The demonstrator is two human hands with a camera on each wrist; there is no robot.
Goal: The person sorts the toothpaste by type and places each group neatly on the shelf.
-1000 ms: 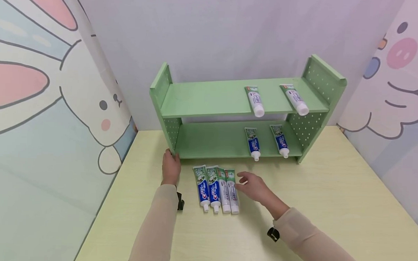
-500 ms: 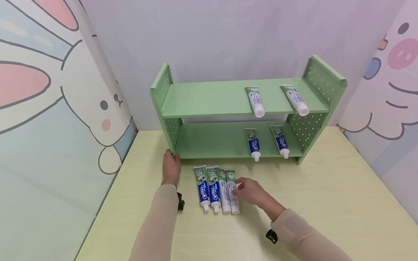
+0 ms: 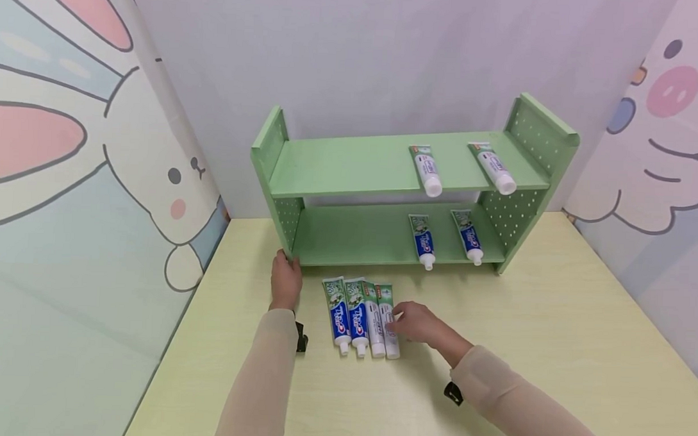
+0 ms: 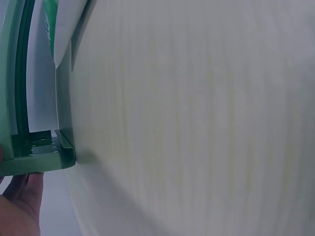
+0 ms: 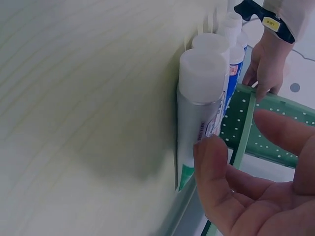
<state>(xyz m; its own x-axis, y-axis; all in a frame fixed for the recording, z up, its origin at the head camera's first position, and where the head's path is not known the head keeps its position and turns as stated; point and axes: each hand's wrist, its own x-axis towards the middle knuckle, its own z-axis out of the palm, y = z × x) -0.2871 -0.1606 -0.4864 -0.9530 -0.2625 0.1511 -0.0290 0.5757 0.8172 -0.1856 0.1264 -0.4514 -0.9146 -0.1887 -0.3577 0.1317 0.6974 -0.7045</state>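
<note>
Four-sided end panels carry a green two-tier shelf (image 3: 351, 167); my left hand (image 3: 286, 281) grips the lower front corner of its left panel. In the left wrist view, part of that hand (image 4: 22, 209) shows beside the panel. Two blue-and-green toothpaste tubes (image 3: 338, 314) and two white-and-green toothpaste tubes (image 3: 389, 328) lie side by side before the shelf, caps toward me. My right hand (image 3: 420, 324) is at the rightmost white tube. In the right wrist view, a bent fingertip (image 5: 209, 147) meets or nearly meets that tube, while another digit stands apart from it.
On the upper tier lie two white toothpaste tubes (image 3: 426, 169), caps over the front edge. Two blue toothpaste tubes (image 3: 422, 240) lie on the lower tier, right of its middle. The pale wooden table (image 3: 552, 353) extends around the shelf, with printed walls behind and beside.
My right hand has come down and slightly left onto the side of the rightmost white tube, its fingers drawing closer together. The left hand stays on the shelf corner.
</note>
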